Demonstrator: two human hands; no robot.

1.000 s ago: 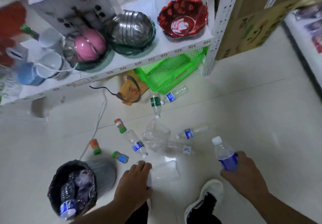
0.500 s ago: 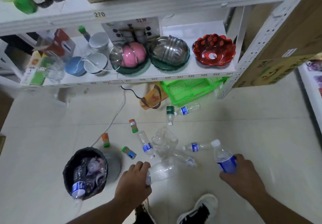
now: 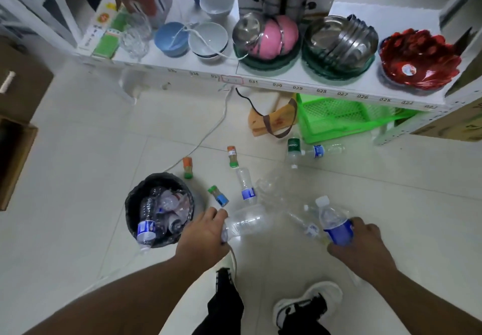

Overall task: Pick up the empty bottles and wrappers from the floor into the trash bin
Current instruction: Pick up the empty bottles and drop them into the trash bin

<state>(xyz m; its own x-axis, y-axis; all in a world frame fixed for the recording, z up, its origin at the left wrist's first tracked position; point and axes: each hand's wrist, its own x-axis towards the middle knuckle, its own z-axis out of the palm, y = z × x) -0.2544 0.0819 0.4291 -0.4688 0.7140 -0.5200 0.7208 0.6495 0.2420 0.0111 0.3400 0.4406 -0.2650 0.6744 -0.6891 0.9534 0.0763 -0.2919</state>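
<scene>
While the left hand (image 3: pixel 206 233) clamps a clear bottle (image 3: pixel 246 223) lying crosswise, neck apparently inside the fist, the trash bin (image 3: pixel 130 204) sits just left; the right hand (image 3: pixel 357 243) grips a blue-labelled bottle (image 3: pixel 335 223) upright, farther off.

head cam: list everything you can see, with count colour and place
trash bin: 1, black-lined, floor left, holding bottles
small jars: 3, orange or green caps, floor beside bin
clear bottles: several, floor centre
basket: 1, green, under shelf
bag: 1, tan, beside basket
bowls: many, steel, pink, blue, white, red, on shelf
left hand: holds clear bottle
right hand: holds blue-label bottle
</scene>
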